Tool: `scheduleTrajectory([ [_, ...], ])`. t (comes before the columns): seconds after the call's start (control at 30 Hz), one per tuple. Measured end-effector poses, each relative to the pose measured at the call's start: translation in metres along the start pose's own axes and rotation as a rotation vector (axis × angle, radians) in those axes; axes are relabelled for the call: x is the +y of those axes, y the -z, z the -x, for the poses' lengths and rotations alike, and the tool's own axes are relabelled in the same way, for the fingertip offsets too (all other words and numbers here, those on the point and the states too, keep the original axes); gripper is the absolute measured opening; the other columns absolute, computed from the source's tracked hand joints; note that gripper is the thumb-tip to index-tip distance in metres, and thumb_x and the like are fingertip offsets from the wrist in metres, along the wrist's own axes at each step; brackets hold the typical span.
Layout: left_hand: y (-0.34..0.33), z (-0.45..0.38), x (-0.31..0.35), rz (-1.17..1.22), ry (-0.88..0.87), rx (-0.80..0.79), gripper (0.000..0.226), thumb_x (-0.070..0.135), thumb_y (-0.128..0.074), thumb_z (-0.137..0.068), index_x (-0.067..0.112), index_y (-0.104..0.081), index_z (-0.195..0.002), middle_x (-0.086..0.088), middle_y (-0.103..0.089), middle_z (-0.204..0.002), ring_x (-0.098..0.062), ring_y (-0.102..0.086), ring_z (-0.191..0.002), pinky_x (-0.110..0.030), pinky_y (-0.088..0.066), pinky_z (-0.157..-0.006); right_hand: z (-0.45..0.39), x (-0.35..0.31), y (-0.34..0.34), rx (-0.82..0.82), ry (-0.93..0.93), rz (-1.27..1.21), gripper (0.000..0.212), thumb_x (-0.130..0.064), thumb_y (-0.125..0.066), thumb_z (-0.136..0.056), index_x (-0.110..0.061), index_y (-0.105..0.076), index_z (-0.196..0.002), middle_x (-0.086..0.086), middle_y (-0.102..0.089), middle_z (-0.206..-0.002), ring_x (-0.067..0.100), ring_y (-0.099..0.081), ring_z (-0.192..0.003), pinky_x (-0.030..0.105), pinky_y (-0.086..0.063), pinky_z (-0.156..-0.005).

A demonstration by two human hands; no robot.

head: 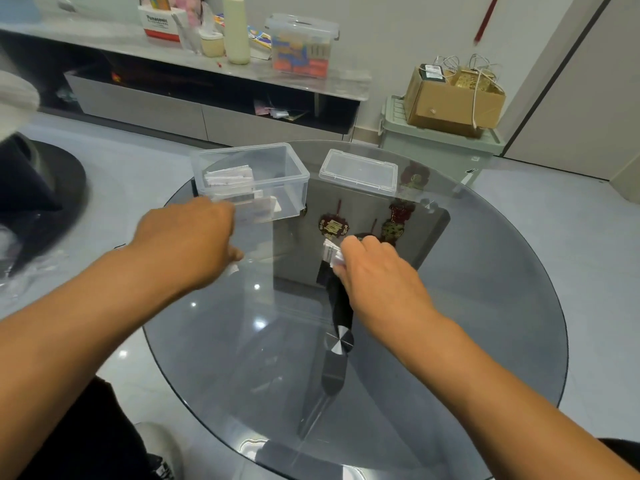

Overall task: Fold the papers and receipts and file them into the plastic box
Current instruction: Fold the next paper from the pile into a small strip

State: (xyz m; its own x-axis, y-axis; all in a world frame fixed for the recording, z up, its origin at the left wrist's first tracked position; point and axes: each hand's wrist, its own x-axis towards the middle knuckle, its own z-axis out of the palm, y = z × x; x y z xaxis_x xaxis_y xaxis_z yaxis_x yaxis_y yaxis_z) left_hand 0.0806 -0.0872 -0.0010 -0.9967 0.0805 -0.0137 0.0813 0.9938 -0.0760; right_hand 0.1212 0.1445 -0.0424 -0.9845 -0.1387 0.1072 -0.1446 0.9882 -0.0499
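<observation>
right hand (372, 268) pinches folded receipt (331, 254) at table centre; left hand (188, 239) near plastic box (277, 174) far left, grasp unclear. carry receipt over rim, stand it beside filed papers (228, 178), keep fold tight.

**Around the Round Glass Table**

A round smoked-glass table (467, 306) stood on a pale glossy floor (138, 161). Red paper ornaments (333, 226) showed through the glass. Behind ran a low grey cabinet (194, 109) bearing a tall cream bottle (236, 29), a Panasonic carton (158, 24) and a lidded storage tub (300, 46). A cardboard box (453, 98) sat on a pale green bin (433, 147).
</observation>
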Motion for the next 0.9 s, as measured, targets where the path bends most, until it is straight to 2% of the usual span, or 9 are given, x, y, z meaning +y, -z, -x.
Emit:
scheduleTrajectory([
  [0.1,0.001,-0.005,-0.019,-0.094,0.075,-0.132,0.064,0.071,-0.068,-0.079,0.025,-0.055,-0.121,0.000,-0.064,-0.111,-0.026,-0.063,-0.089,-0.035,-0.051,-0.069,-0.001,0.001,0.002,-0.041,-0.018,-0.134,0.023,-0.036,-0.037,-0.111,-0.021,-0.032,-0.095,-0.004,-0.040,-0.088,0.022,-0.043,-0.078,0.035,-0.032,-0.064],
  [0.17,0.002,-0.007,-0.027,-0.072,0.103,-0.204,0.070,0.073,-0.071,-0.075,0.023,-0.056,-0.121,0.000,-0.068,-0.108,-0.024,-0.067,-0.086,-0.036,-0.056,-0.074,-0.002,0.000,0.005,-0.058,-0.050,-0.260,0.025,-0.040,-0.035,-0.111,-0.022,-0.034,-0.094,-0.005,-0.040,-0.083,0.018,-0.043,-0.071,0.036,-0.031,-0.059],
  [0.23,0.002,-0.011,-0.032,0.024,0.121,-0.279,0.065,0.065,-0.076,-0.076,0.018,-0.058,-0.117,-0.004,-0.070,-0.102,-0.022,-0.073,-0.076,-0.038,-0.060,-0.077,0.000,-0.002,0.005,-0.066,-0.065,-0.317,0.026,-0.042,-0.034,-0.110,-0.023,-0.034,-0.092,-0.005,-0.041,-0.082,0.014,-0.042,-0.068,0.035,-0.029,-0.056],
  [0.33,-0.001,-0.015,-0.031,0.336,0.150,-0.353,0.046,0.035,-0.086,-0.079,0.006,-0.065,-0.107,-0.014,-0.070,-0.096,-0.028,-0.074,-0.073,-0.042,-0.064,-0.069,0.004,-0.006,0.006,-0.076,-0.061,-0.413,0.029,-0.043,-0.035,-0.110,-0.024,-0.032,-0.088,-0.005,-0.042,-0.080,0.015,-0.041,-0.067,0.035,-0.031,-0.056],
  [0.43,-0.005,-0.014,-0.026,0.613,0.132,-0.315,0.020,0.016,-0.081,-0.085,0.002,-0.067,-0.092,-0.019,-0.073,-0.086,-0.030,-0.074,-0.071,-0.041,-0.065,-0.068,0.006,-0.006,0.007,-0.090,-0.113,-0.639,0.029,-0.045,-0.037,-0.109,-0.021,-0.039,-0.092,-0.001,-0.053,-0.084,0.021,-0.051,-0.074,0.042,-0.043,-0.065],
  [0.5,-0.006,-0.012,-0.020,0.737,0.097,-0.249,0.010,0.017,-0.074,-0.091,0.008,-0.069,-0.090,-0.014,-0.075,-0.081,-0.026,-0.075,-0.071,-0.038,-0.064,-0.073,0.005,-0.005,0.008,-0.087,-0.167,-0.770,0.025,-0.044,-0.038,-0.109,-0.023,-0.044,-0.097,-0.002,-0.059,-0.092,0.022,-0.061,-0.078,0.036,-0.047,-0.063],
  [0.57,-0.008,-0.006,-0.009,0.811,0.032,-0.187,0.005,0.019,-0.068,-0.096,0.014,-0.069,-0.093,-0.008,-0.076,-0.080,-0.019,-0.075,-0.069,-0.031,-0.063,-0.072,0.005,-0.005,0.009,-0.089,-0.217,-0.861,0.021,-0.042,-0.039,-0.109,-0.024,-0.047,-0.102,-0.003,-0.063,-0.097,0.019,-0.070,-0.073,0.025,-0.047,-0.057],
  [0.7,-0.016,0.003,0.017,0.913,-0.086,-0.110,0.010,0.015,-0.064,-0.097,0.016,-0.055,-0.093,-0.006,-0.076,-0.078,-0.014,-0.074,-0.066,-0.028,-0.060,-0.067,0.004,-0.005,0.009,-0.121,-0.287,-1.066,0.017,-0.034,-0.042,-0.109,-0.019,-0.050,-0.105,0.007,-0.067,-0.098,0.019,-0.074,-0.064,0.033,-0.057,-0.056],
  [0.9,-0.009,0.003,0.040,1.819,0.187,-0.441,0.016,0.008,-0.062,-0.098,0.004,-0.063,-0.113,-0.012,-0.075,-0.091,-0.010,-0.070,-0.065,-0.018,-0.058,-0.060,0.004,-0.006,0.010,-0.085,-0.341,-1.170,0.016,-0.032,-0.044,-0.109,-0.018,-0.051,-0.112,0.008,-0.068,-0.103,0.023,-0.075,-0.070,0.026,-0.056,-0.052],
])
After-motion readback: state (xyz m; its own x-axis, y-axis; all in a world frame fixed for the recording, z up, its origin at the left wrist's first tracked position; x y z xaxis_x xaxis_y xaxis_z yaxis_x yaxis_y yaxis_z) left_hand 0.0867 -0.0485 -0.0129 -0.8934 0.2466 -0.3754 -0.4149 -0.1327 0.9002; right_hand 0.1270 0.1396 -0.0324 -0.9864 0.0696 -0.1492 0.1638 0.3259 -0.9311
